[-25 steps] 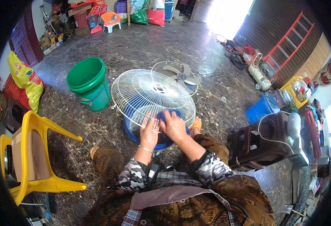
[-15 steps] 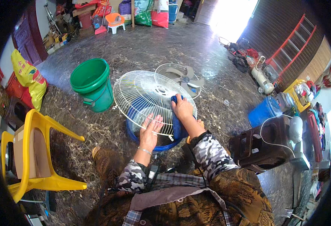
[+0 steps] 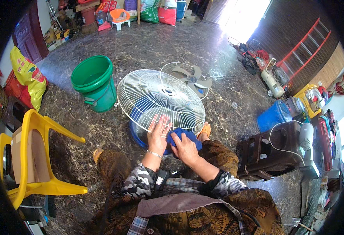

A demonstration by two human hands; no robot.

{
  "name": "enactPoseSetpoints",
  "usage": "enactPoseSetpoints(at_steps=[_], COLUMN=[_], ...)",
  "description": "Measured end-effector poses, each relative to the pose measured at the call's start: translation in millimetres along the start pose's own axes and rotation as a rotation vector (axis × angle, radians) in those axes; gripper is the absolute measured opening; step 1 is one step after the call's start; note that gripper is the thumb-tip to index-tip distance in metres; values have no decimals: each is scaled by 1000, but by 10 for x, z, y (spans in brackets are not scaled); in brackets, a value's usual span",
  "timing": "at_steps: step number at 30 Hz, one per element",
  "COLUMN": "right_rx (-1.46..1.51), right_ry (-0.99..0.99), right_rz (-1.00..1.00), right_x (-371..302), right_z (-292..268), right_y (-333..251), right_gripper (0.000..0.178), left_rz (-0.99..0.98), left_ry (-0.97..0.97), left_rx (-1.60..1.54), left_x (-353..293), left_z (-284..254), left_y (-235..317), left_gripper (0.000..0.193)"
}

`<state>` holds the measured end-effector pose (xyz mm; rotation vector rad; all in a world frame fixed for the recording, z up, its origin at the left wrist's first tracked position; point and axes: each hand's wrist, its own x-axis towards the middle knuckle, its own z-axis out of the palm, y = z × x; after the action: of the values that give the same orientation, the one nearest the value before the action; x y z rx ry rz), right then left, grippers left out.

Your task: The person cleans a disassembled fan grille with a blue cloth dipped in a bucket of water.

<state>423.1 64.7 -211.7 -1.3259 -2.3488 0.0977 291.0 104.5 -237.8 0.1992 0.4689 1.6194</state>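
Note:
A white wire fan guard [image 3: 144,92] is tilted over a blue basin [image 3: 136,137] between my feet. My left hand [image 3: 156,140] grips its near edge, with the fingers showing through the wires. In my right hand [image 3: 186,150] is a bunched blue cloth [image 3: 194,143], pressed at the guard's near rim. Part of the basin is hidden beneath the guard and my hands. Beyond the guard, grey fan blades [image 3: 191,79] lie on the floor with another round wire guard [image 3: 175,65] around them.
A green bucket [image 3: 95,84] stands left of the guard. A yellow chair [image 3: 43,156] holding a cardboard box [image 3: 37,156] is at near left. To the right are a dark brown crate-like stool [image 3: 264,150], a blue bucket [image 3: 273,116] and a red ladder [image 3: 305,47] against the wall.
My right hand has moved with the blue cloth from the guard's right upper face down to its near rim, closer to my left hand. The left hand keeps its grip.

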Motion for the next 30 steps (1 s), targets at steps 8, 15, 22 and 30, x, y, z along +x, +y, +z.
enactPoseSetpoints(at_steps=[8, 15, 22, 30], right_rx=[198, 12, -152, 51], right_ry=[296, 245, 33, 224], right_rz=[121, 16, 259, -2], right_x=[370, 546, 1327, 825], right_z=[-222, -454, 10, 105], right_y=[55, -72, 282, -41], right_gripper=[35, 38, 34, 41], left_rz=[25, 38, -47, 67], left_ry=[-48, -14, -33, 67], left_rx=[31, 170, 276, 16], left_x=[95, 56, -46, -44], left_z=[-85, -151, -161, -171], left_y=[301, 539, 443, 235], left_gripper=[47, 44, 49, 41])
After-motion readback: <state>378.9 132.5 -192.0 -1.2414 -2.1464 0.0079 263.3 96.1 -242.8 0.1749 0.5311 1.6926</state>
